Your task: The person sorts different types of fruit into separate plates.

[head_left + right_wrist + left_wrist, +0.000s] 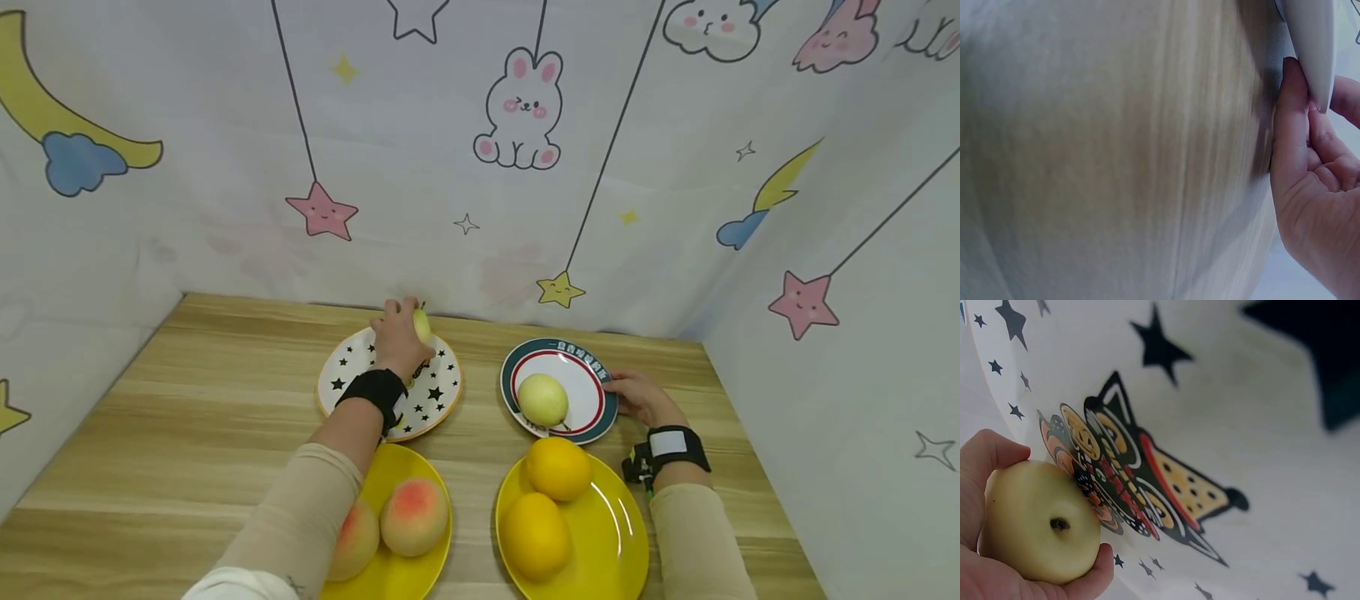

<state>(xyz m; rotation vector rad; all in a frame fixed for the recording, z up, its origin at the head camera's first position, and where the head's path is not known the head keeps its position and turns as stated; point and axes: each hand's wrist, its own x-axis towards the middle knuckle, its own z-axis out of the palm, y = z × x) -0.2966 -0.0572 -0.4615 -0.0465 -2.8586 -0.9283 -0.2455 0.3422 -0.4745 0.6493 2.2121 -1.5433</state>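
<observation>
My left hand [399, 337] grips a pale yellow pear [1041, 522], fingers and thumb around its sides. The pear is right over a white plate [362, 360] printed with black stars and a cartoon figure. To the right, my right hand [643, 397] pinches the rim of a blue-rimmed plate [585, 392], with the thumb at its top edge. In the right wrist view, the fingers [1292, 119] reach under that rim, close to the wood. Another yellow pear [542, 400] lies on the blue-rimmed plate, toward its near left side.
Nearer me, a yellow plate [437, 546] holds peaches [415, 517], partly behind my left arm. Beside it, another yellow plate [611, 533] carries two orange-yellow fruits [536, 536]. A printed cloth [427, 150] rises behind the wooden table [217, 400] and along its sides.
</observation>
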